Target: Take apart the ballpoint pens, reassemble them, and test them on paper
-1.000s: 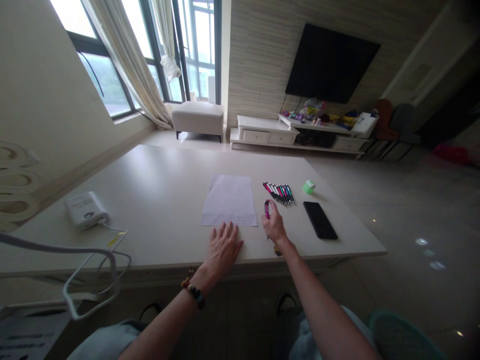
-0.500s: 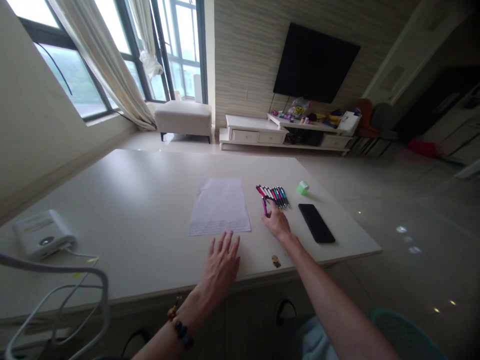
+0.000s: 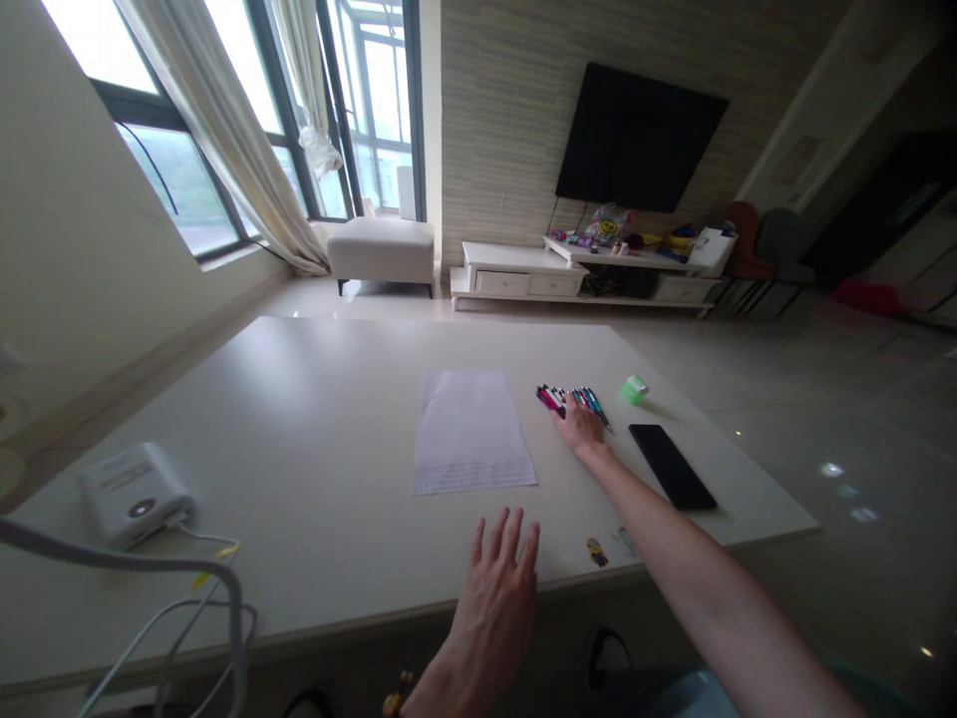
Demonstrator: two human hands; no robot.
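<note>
My left hand is open, palm down with fingers stretched out, over the near edge of the white table. Just beyond its fingertips lies a sheet of paper with lines of print along its near end. My right hand reaches onto a row of colored pens to the right of the sheet. It partly covers them, and its fingertips are too small and hidden to show whether they grip one. A pink pen lies at the left end of the row.
A black phone and a green-and-white object lie right of the pens. Small stickers are near the front edge. A white device with looping cables stands at the left.
My right hand has moved onto the pens; the purple pen it was handling apart from the row now lies close to the others. The camera view has shifted, and my left hand sits farther from the paper.
</note>
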